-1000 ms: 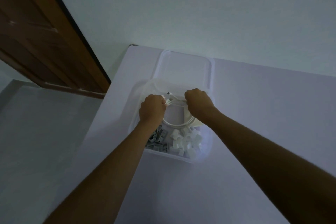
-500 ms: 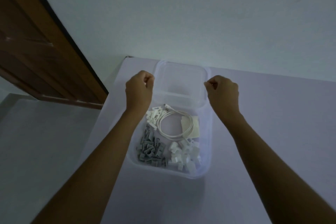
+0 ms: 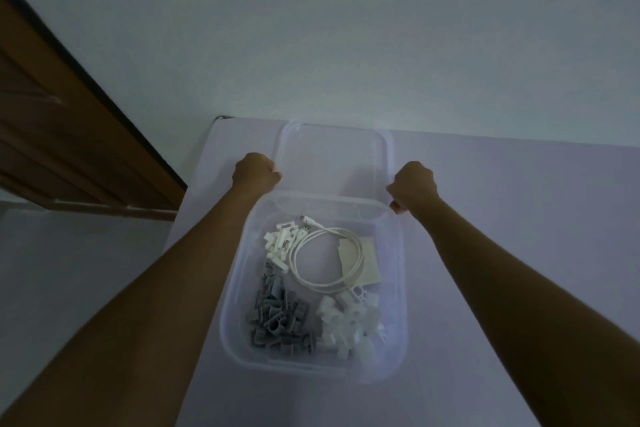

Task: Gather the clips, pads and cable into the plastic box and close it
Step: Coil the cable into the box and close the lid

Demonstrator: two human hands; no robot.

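Clear lid [image 3: 332,156] gripped between left hand [image 3: 255,173] and right hand [image 3: 414,184].

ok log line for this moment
left hand: grips lid, left edge | right hand: grips lid, right edge | lid: open | plastic box: cable, clips, pads inside

Left grip [image 3: 256,173]: fingers curled out of sight by the lid's [image 3: 332,156] left edge; hold cannot be told.
Right grip [image 3: 412,185]: the same, at the lid's right edge.
Pads [image 3: 370,267]: partly under the cable [image 3: 360,253].
White clips [image 3: 349,322]: blurred heap, single shapes unclear.
Door [image 3: 52,135]: cut off, left frame edge.
Tabletop [image 3: 519,218]: cut off right and below.
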